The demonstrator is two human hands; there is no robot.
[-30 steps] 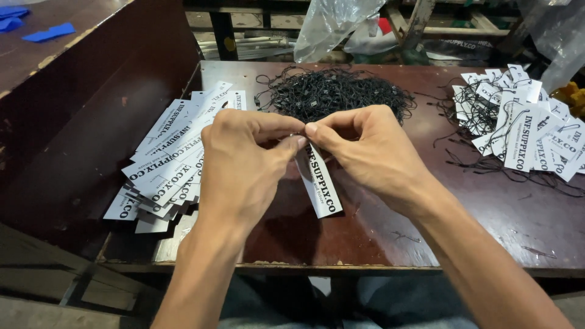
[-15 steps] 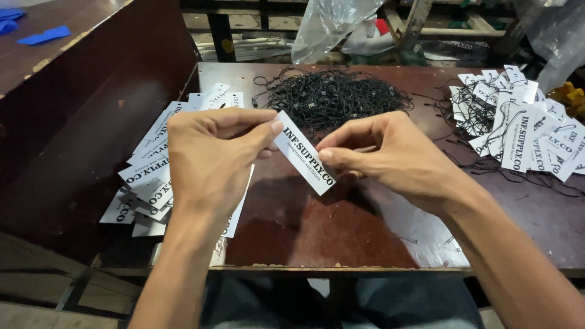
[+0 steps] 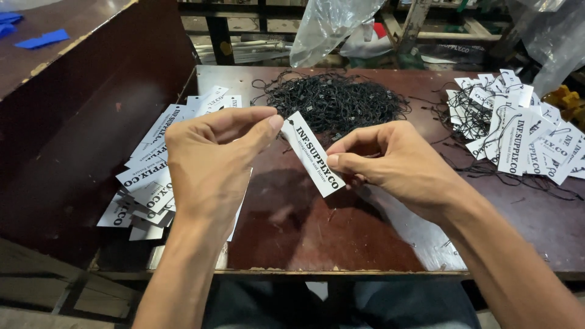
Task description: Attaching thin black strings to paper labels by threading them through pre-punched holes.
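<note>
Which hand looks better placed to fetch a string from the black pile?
Probably the right hand: it pinches only the lower edge of the white tag, near the pile of black strings. The left hand holds the tag's top.

1. Plastic bags (image 3: 332, 27) hang over the table's (image 3: 317, 237) far edge.
2. Blue scraps (image 3: 42, 39) lie on a raised brown surface (image 3: 55, 61), left.
3. Yellow object (image 3: 563, 97), far right.

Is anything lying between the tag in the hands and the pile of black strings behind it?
Nothing visible does. The white tag is held above the table, its top corner pinched by the left hand and its lower part by the right hand. The black string pile lies just behind it, with only bare tabletop between.
</note>
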